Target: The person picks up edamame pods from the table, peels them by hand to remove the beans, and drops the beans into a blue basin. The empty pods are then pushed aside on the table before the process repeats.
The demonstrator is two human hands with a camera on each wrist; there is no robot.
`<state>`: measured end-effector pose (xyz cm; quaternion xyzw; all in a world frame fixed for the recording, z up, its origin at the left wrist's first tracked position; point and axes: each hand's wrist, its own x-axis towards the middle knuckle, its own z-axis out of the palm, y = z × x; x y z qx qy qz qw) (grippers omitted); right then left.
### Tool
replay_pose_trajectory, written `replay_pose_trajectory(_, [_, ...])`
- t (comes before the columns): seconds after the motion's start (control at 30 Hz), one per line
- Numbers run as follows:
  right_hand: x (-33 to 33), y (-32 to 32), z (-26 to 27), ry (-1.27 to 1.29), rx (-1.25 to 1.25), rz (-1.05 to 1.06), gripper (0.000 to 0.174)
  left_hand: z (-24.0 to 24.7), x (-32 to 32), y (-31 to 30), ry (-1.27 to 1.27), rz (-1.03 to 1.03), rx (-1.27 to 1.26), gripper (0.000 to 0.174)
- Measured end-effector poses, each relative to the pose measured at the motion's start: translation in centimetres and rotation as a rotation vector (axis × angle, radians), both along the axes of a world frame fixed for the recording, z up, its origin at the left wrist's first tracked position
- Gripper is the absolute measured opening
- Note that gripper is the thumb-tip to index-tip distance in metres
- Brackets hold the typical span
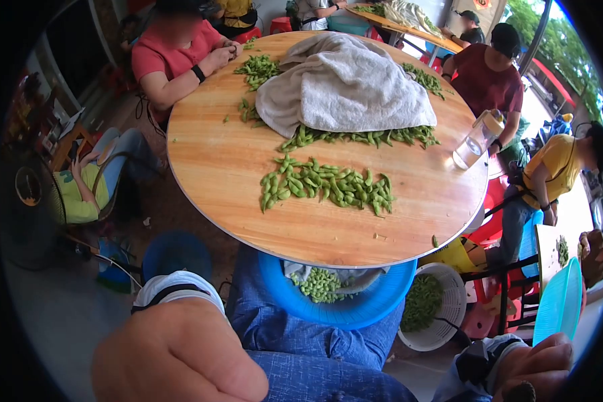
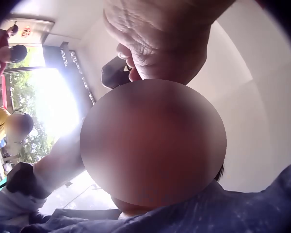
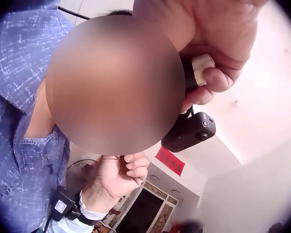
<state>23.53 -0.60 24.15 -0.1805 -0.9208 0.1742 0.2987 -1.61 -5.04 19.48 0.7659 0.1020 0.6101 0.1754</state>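
Both hands are raised close to the wearer's head. My right hand [image 3: 208, 43] has its fingers curled at a dark head strap [image 3: 190, 77] with a pale patch. Below those fingers sits a black head camera [image 3: 191, 132]. On the other side of the head, my left hand [image 3: 117, 177] has bent fingers beside the blurred area; I cannot tell what it holds. In the left wrist view, the left hand's fingertips overlap the dark camera's edge. From the head view, the left hand [image 1: 177, 355] fills the lower left and the right hand [image 1: 536, 365] the lower right.
Green soybean pods [image 1: 328, 184] lie on a round wooden table [image 1: 214, 167], partly under a pale towel [image 1: 362, 87]. A glass bottle [image 1: 476, 141] stands on the right. Shelled beans [image 1: 320, 285] sit in a blue basin [image 1: 362, 315] below, beside a white basket [image 1: 453, 285]. Several people sit around.
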Motion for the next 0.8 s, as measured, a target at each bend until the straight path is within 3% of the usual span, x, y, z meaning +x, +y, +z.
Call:
replay_pose_trajectory(0.03, [-0.4, -0.2, 0.7, -0.071, -0.056, -0.054, 0.023, -0.5, -0.3, 0.0, -0.093, 0.072, -0.139, 0.011])
replay_pose_trajectory(0.1, [1.7, 2.7, -7.0, 0.216, 0.485, -0.107, 0.017, -3.4, -0.8, 0.2, -0.283, 0.2, -0.421, 0.017])
replay_pose_trajectory(0.13, [0.9, 3.6, -7.4, 0.176, 0.351, -0.067, 0.019, -5.4, -1.1, 0.7, -0.378, 0.261, -0.563, 0.021])
replay_pose_trajectory(0.2, [0.3, 5.1, -10.8, 0.286, 0.069, -0.163, 0.02, -8.8, -3.3, 5.0, 0.243, 0.743, -0.391, 0.016])
replay_pose_trajectory(0.27, [1.4, 6.0, -14.5, 0.123, -0.19, -0.313, 0.023, -14.3, -5.9, 9.1, 0.26, 0.773, -0.509, 0.015])
replay_pose_trajectory(0.33, [1.4, 6.1, -18.4, 0.165, -0.409, -0.342, 0.02, -17.6, -7.5, 11.6, 0.542, 0.888, -0.377, 0.024])
replay_pose_trajectory(0.47, [3.3, 5.5, -26.3, 0.221, -0.692, -0.56, 0.011, -22.1, -8.4, 15.9, 0.755, 0.965, -0.25, 0.022])
replay_pose_trajectory(0.5, [3.4, 5.3, -27.1, 0.197, -0.755, -0.57, 0.013, -23.0, -8.8, 16.6, 0.828, 0.999, -0.186, 0.019])
replay_pose_trajectory(0.6, [3.8, 5.2, -29.8, 0.058, -0.865, -0.466, 0.014, -23.4, -9.2, 17.9, 0.923, 0.992, -0.395, 0.017])
replay_pose_trajectory(0.67, [3.5, 6.2, -31.2, -0.228, -0.673, -0.365, 0.014, -23.4, -9.4, 18.0, 0.927, 0.995, -0.415, 0.016])
replay_pose_trajectory(0.8, [0.4, 8.7, -33.6, -0.497, -0.542, -0.256, 0.013, -22.6, -9.2, 17.0, 1.024, 1.104, -0.389, 0.015])
